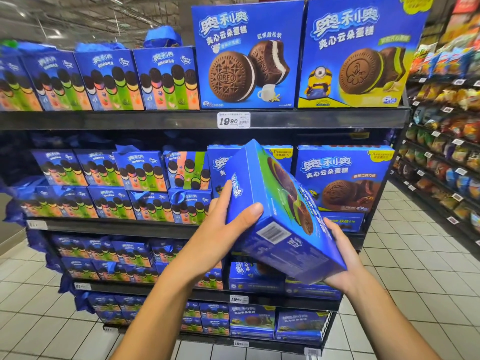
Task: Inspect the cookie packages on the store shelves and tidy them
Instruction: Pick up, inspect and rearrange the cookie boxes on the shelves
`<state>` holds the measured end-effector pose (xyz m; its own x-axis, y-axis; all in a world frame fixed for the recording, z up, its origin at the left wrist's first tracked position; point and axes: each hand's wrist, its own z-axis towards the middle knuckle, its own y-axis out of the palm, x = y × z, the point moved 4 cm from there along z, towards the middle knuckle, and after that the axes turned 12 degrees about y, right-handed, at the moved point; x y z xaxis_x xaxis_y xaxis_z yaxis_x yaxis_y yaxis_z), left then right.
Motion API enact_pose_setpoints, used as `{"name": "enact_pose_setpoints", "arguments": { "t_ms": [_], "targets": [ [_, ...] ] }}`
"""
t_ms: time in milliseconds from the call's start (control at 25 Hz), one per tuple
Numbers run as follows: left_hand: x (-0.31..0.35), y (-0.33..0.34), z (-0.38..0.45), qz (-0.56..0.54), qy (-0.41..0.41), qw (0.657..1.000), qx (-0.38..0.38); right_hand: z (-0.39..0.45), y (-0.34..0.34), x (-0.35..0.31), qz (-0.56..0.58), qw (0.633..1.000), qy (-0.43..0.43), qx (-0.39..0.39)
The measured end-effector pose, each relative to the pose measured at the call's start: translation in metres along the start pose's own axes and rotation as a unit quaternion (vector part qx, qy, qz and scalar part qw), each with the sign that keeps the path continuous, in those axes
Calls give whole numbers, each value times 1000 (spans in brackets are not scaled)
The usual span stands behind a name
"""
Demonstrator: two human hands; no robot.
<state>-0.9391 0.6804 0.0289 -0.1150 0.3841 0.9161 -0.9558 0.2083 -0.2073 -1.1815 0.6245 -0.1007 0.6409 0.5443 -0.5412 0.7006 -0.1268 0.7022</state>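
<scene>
Both hands grip a tilted blue cookie box (280, 211) before stocked shelves (181, 120): left hand (223, 227) thumb across its near side, right hand (342, 258) cupping the lower edge

Dark tiered store shelves (181, 120) stocked with upright blue cookie boxes (248, 55), over tiled floor (405, 258).

we see bright, even overhead store light, with soft glare on the top boxes (248, 54). wide-angle bending warps the edges. the left shelf boxes (59, 81) and right aisle (446, 126) are blurred; the centre stays sharp.
</scene>
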Motion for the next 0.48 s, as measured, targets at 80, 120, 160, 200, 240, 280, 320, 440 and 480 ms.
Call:
{"name": "enact_pose_setpoints", "arguments": {
  "t_ms": [80, 120, 160, 200, 240, 280, 320, 440, 480],
  "targets": [
    [0, -2, 3, -18, 14, 1000, -18, -2, 4, 1, 10, 1000, 17, -16],
    [1, -2, 7, -26, 21, 999, -19, -3, 7, 2, 10, 999, 27, -22],
    [1, -4, 12, -38, 19, 999, -8, -5, 9, 3, 7, 999, 33, -25],
    [2, -6, 17, -58, 6, 998, 14, -7, 11, 4, 3, 999, 36, -26],
    [2, -9, 20, -74, -2, 997, 29, -8, 13, 4, 1, 999, 37, -26],
    [3, -10, 21, -83, 11, 996, 29, -10, 15, 5, -2, 999, 38, -27],
    [6, -11, 19, -84, 34, 996, 20, -12, 17, 7, -4, 999, 39, -27],
    [8, -14, 11, -108, 57, 992, 32, -13, 20, 7, 2, 999, 37, -23],
    [8, -13, 14, -109, 63, 992, 34, -14, 21, 7, 3, 999, 34, -21]
  ]
}}
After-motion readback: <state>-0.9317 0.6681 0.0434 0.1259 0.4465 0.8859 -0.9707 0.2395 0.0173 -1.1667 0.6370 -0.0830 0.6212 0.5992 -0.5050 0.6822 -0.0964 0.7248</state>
